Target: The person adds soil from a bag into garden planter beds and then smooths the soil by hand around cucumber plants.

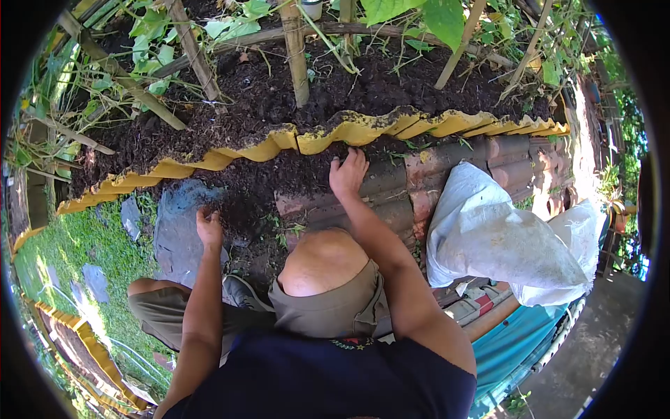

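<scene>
- Clock directions are taken from the middle of the head view.
- Right hand (pixel 349 173): at 12 o'clock, back of the hand up, thumb apart from the fingers. Grip is moderately wide. Fingertips are at the edge of the soil (pixel 262 183), just below the edging (pixel 335 137); contact beneath them cannot be told.
- Left hand (pixel 209 227): at 9 o'clock, fingers curled, thumb near them; grip appears narrow. Whether it holds anything cannot be told. It is over or beside the right margin of the slab (pixel 183 237).
- Soil: dark and loose, from 10 to 12 o'clock, between slab and tiles (pixel 380 183), running along the near side of the edging.
- Edging: yellow, wavy, soil-stained on top, curving across the view from 9 through 12 to 2 o'clock.
- Bed (pixel 258 94): dark earth beyond the edging, with wooden stakes (pixel 296 63) and leafy vines (pixel 150 42).
- Tiles: ribbed, reddish and grey, from 12 to 2 o'clock.
- Sack (pixel 499 234): white, creased, at 3 o'clock, resting partly on the tiles.
- Tarp (pixel 520 342): green, at 4 o'clock.
- Grass (pixel 105 244): at 9 o'clock, outward of the slab.
- Shoe (pixel 242 292): grey, between 7 and 8 o'clock, beside the bare knee (pixel 322 262).
</scene>
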The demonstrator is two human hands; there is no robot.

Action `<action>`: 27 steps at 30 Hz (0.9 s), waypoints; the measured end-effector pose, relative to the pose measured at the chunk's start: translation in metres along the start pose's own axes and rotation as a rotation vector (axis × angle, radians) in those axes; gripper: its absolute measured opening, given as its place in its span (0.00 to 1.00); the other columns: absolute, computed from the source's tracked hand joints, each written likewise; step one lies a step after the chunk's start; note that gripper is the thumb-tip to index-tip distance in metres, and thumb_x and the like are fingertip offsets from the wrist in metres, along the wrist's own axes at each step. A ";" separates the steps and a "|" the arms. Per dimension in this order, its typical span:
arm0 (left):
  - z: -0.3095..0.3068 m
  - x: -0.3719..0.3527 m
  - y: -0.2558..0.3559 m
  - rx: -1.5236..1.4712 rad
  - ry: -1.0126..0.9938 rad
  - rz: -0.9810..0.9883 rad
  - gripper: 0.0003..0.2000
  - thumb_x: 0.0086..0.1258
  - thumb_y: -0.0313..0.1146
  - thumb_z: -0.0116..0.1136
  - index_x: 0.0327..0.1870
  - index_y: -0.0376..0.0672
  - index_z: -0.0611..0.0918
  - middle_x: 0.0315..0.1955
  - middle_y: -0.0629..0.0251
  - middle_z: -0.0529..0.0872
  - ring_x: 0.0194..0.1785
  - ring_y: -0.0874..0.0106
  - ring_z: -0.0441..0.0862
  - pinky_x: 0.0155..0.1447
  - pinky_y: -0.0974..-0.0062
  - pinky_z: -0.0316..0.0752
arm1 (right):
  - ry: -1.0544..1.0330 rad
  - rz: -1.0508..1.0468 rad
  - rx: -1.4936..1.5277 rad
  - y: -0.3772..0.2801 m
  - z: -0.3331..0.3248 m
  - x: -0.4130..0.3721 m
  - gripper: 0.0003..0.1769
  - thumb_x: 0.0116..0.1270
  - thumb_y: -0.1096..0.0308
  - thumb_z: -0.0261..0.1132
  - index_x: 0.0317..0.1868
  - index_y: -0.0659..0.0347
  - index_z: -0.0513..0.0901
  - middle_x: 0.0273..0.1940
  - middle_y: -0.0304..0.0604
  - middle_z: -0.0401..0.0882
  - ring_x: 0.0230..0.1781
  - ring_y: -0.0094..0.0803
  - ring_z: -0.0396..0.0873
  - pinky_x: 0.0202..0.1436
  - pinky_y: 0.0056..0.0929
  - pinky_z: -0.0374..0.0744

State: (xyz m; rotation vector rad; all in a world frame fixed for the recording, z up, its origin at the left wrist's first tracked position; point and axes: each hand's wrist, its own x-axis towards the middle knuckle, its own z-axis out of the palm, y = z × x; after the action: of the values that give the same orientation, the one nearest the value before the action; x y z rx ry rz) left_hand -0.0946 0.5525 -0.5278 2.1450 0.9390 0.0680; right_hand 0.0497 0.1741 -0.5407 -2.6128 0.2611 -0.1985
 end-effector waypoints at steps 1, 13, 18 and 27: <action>-0.001 0.000 -0.006 0.001 0.010 0.000 0.21 0.65 0.31 0.66 0.58 0.34 0.79 0.49 0.51 0.86 0.52 0.57 0.84 0.58 0.62 0.77 | 0.055 0.041 -0.086 0.000 0.006 0.003 0.30 0.65 0.63 0.65 0.64 0.70 0.69 0.64 0.62 0.68 0.67 0.57 0.66 0.77 0.52 0.60; 0.044 -0.054 -0.010 0.066 0.333 -0.396 0.38 0.71 0.51 0.61 0.74 0.35 0.63 0.71 0.35 0.61 0.73 0.39 0.62 0.75 0.50 0.61 | -0.288 -0.271 0.496 -0.065 0.022 -0.051 0.27 0.67 0.66 0.64 0.66 0.62 0.72 0.66 0.60 0.71 0.63 0.59 0.73 0.72 0.49 0.68; 0.072 -0.061 -0.002 -0.102 0.270 -0.623 0.43 0.72 0.55 0.58 0.78 0.35 0.56 0.75 0.33 0.52 0.78 0.39 0.54 0.79 0.51 0.55 | -0.162 -0.107 0.023 -0.063 0.039 -0.049 0.38 0.67 0.59 0.63 0.72 0.69 0.61 0.70 0.68 0.62 0.73 0.63 0.59 0.77 0.59 0.54; 0.090 -0.044 0.066 -0.572 0.147 -0.475 0.37 0.75 0.44 0.56 0.76 0.30 0.58 0.73 0.36 0.62 0.77 0.45 0.58 0.78 0.58 0.56 | -0.474 -0.407 0.525 -0.134 0.046 -0.083 0.39 0.70 0.60 0.63 0.76 0.65 0.57 0.75 0.63 0.57 0.77 0.58 0.56 0.80 0.46 0.58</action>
State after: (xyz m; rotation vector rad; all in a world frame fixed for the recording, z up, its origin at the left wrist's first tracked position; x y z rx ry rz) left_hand -0.0566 0.4388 -0.5350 1.3749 1.3088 0.2295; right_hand -0.0025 0.3290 -0.5214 -2.0783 -0.4349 0.1952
